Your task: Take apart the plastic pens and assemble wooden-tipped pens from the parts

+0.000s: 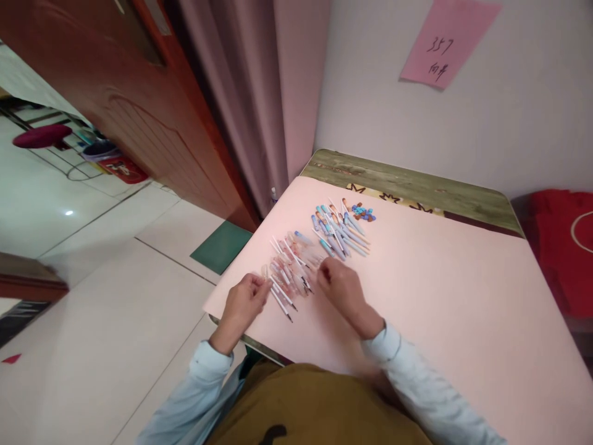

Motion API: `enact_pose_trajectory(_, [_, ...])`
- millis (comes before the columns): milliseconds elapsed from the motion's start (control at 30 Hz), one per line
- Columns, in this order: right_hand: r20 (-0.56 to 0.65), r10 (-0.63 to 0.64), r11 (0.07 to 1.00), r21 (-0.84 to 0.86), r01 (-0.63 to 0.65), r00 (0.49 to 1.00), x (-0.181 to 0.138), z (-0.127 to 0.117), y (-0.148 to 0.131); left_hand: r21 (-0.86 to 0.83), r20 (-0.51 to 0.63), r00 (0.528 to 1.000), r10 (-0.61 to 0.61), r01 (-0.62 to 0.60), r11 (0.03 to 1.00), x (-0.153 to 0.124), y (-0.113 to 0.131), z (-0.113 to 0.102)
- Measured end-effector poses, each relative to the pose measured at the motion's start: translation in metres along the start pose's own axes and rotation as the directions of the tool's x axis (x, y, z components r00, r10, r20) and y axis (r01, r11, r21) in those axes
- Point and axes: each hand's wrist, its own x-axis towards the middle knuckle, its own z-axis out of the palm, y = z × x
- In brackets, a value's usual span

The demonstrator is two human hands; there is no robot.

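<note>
A heap of pen parts (296, 266) lies on a pink sheet (440, 296) covering the table: clear barrels and white refills near me, blue-tipped pens (340, 235) farther back, small blue caps (364, 213) beyond them. My left hand (245, 303) is at the heap's near left edge, fingers pinched on a thin clear pen piece. My right hand (340, 287) rests at the heap's right side with fingers curled onto the parts; what they grip is hidden.
The table's wooden edge (417, 182) meets a white wall with a pink note (447, 40). A curtain (259, 105) and brown door (139, 99) stand to the left. A red bag (563, 247) sits at the right. Tiled floor (92, 296) lies left.
</note>
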Motion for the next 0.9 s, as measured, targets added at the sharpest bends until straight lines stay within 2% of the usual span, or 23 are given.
enact_pose_trajectory(67, [-0.034, 0.048, 0.991, 0.130, -0.043, 0.998, 0.006, -0.008, 0.024, -0.054, 0.040, 0.998, -0.043, 0.045, 0.998, -0.002, 0.004, 0.003])
enact_pose_trajectory(133, [-0.012, 0.038, 0.982, 0.187, -0.035, 0.999, 0.009, -0.009, 0.036, -0.087, 0.086, 0.993, -0.077, 0.085, 0.993, -0.002, 0.005, 0.004])
enact_pose_trajectory(200, [0.039, 0.018, 0.985, 0.173, -0.024, 0.999, 0.008, -0.005, 0.038, -0.101, 0.112, 0.990, -0.084, 0.096, 0.990, -0.003, 0.004, 0.003])
enact_pose_trajectory(300, [0.079, -0.009, 0.993, 0.117, 0.000, 0.997, 0.005, 0.002, 0.034, -0.083, 0.103, 0.994, -0.028, 0.036, 0.996, -0.006, 0.000, 0.001])
enact_pose_trajectory(367, [0.089, -0.043, 0.996, 0.080, 0.036, 0.995, 0.005, 0.005, 0.032, 0.001, 0.084, 0.996, 0.026, -0.026, 1.000, -0.009, -0.001, 0.001])
enact_pose_trajectory(433, [0.111, -0.078, 0.997, 0.029, 0.075, 0.991, 0.005, 0.007, 0.032, 0.157, 0.084, 0.995, 0.058, -0.071, 0.985, -0.010, 0.000, 0.003])
enact_pose_trajectory(533, [0.136, -0.100, 0.991, -0.080, 0.111, 0.986, 0.001, 0.009, 0.034, 0.382, 0.103, 0.992, 0.070, -0.105, 0.918, -0.009, 0.003, 0.007])
enact_pose_trajectory(600, [0.138, -0.099, 0.985, -0.129, 0.117, 0.985, -0.007, 0.009, 0.038, 0.462, 0.103, 0.991, 0.081, -0.120, 0.879, -0.009, 0.004, 0.009])
enact_pose_trajectory(667, [0.105, -0.086, 0.988, -0.120, 0.099, 0.991, -0.018, 0.004, 0.049, 0.512, 0.085, 0.992, 0.092, -0.123, 0.850, -0.012, 0.004, 0.011])
enact_pose_trajectory(767, [-0.022, -0.017, 1.000, -0.003, 0.017, 1.000, -0.029, -0.012, 0.077, 0.599, 0.009, 0.987, 0.162, -0.135, 0.790, -0.019, -0.002, 0.017])
enact_pose_trajectory(833, [-0.125, 0.086, 0.993, 0.093, -0.075, 0.988, -0.028, -0.025, 0.101, 0.674, -0.068, 0.957, 0.283, -0.165, 0.720, -0.023, -0.010, 0.025])
enact_pose_trajectory(900, [-0.219, 0.207, 0.969, 0.179, -0.169, 0.954, -0.021, -0.036, 0.124, 0.733, -0.161, 0.898, 0.409, -0.168, 0.659, -0.023, -0.020, 0.034])
